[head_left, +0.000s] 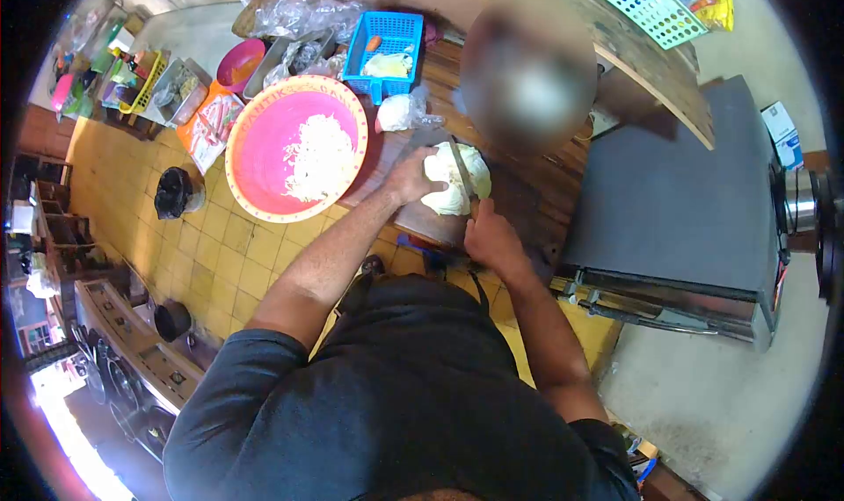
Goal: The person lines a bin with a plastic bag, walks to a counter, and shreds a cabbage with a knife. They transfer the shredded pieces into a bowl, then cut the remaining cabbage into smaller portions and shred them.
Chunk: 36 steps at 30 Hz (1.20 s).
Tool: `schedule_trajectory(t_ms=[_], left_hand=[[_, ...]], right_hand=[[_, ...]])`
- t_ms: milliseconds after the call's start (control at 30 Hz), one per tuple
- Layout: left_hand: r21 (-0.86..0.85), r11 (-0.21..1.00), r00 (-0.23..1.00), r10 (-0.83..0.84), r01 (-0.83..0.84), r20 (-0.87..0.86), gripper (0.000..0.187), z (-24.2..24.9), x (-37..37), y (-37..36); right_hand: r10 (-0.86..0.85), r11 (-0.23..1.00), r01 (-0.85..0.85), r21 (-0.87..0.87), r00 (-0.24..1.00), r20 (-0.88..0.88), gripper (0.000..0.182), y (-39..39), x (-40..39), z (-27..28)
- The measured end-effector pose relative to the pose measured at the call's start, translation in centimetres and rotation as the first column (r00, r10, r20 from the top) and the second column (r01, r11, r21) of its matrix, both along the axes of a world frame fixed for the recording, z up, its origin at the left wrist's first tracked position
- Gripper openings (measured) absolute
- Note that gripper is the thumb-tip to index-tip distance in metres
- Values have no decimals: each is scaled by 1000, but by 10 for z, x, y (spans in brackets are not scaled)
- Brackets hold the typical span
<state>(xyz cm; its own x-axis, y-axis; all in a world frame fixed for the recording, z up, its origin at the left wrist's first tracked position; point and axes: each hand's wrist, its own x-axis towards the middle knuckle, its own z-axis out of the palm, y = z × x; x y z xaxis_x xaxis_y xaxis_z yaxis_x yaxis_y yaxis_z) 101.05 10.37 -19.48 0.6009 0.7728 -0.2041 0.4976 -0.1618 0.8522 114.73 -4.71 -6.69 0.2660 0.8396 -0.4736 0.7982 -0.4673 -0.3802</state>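
A pale cabbage point(448, 194) lies on a dark cutting board point(424, 227) at the table's near edge. My left hand point(411, 177) grips the cabbage from its left side, with the thumb and fingers spread over it. In my right hand point(494, 237) is a knife point(462, 166), its handle wrapped by my closed fingers. The blade points away from me and lies across the top of the cabbage. To the left stands a large pink basin point(264, 163) with a patterned rim, holding a heap of shredded cabbage point(318, 160).
Behind the board are a blue basket point(358, 57) with a carrot point(374, 43) in it and a white piece in clear plastic point(397, 112). A grey-topped appliance point(668, 202) borders the right side. A wooden shelf point(651, 88) overhangs the back right.
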Motion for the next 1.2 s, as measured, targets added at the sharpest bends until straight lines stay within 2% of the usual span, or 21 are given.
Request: schedule_trajectory(t_ms=[67,167,267,300,400,467,567,633,700,767,833,900,967,1033,1100,1133,1200], left_hand=[[20,1000,1000,1,-1,-17,75,12,-1,-3],[-71,997,1000,17,-18,-26,74,19,-3,-4],[109,994,999,-11,16,-50,74,9,-2,-2],[159,987,999,42,-36,-33,67,16,-4,-4],[37,999,998,-2,4,-57,75,13,-7,-2],[12,999,999,43,-43,28,74,2,-8,-4],[36,992,992,117,-119,52,72,3,-11,-6],[-1,994,992,105,-105,64,73,-5,-11,-5],[-157,980,987,139,-125,84,75,-7,-6,-1],[-138,986,989,112,-98,98,75,-6,-6,2],[-153,987,994,61,-47,90,75,-8,-6,-6],[-105,991,996,81,-79,20,74,-6,0,-7],[-151,984,993,105,-97,50,74,-7,1,-10],[-192,975,989,127,-110,75,74,-14,3,-9],[80,987,990,133,-137,56,79,-23,3,-10],[80,989,991,121,-126,58,79,-28,2,-13],[47,992,980,104,-113,168,79,-33,1,-6]], right_hand=[[25,1000,-24,-14,1000,7,36,4,1,-1],[8,998,-9,-59,1000,-10,36,20,1,8],[83,987,-78,-141,996,29,36,36,1,12],[84,983,-76,-165,996,38,36,42,-2,16],[94,970,-79,-231,994,52,38,58,-4,8],[108,962,-89,-258,992,63,40,71,-5,2],[125,963,-108,-247,991,54,44,89,-12,-4],[178,962,-155,-223,980,86,43,83,-9,-9],[177,959,-158,-233,982,60,42,80,-8,-3],[186,953,-173,-250,982,29,42,83,-11,15],[322,899,-263,-350,939,124,36,76,-15,42],[256,913,-196,-359,958,130,35,66,-3,34],[192,924,-131,-358,971,140,34,65,2,27],[270,894,-208,-397,957,108,38,77,-4,26],[235,918,-200,-343,970,64,38,81,10,-19],[214,940,-198,-278,976,29,39,80,10,-26],[192,947,-169,-272,980,60,40,80,9,-28]])
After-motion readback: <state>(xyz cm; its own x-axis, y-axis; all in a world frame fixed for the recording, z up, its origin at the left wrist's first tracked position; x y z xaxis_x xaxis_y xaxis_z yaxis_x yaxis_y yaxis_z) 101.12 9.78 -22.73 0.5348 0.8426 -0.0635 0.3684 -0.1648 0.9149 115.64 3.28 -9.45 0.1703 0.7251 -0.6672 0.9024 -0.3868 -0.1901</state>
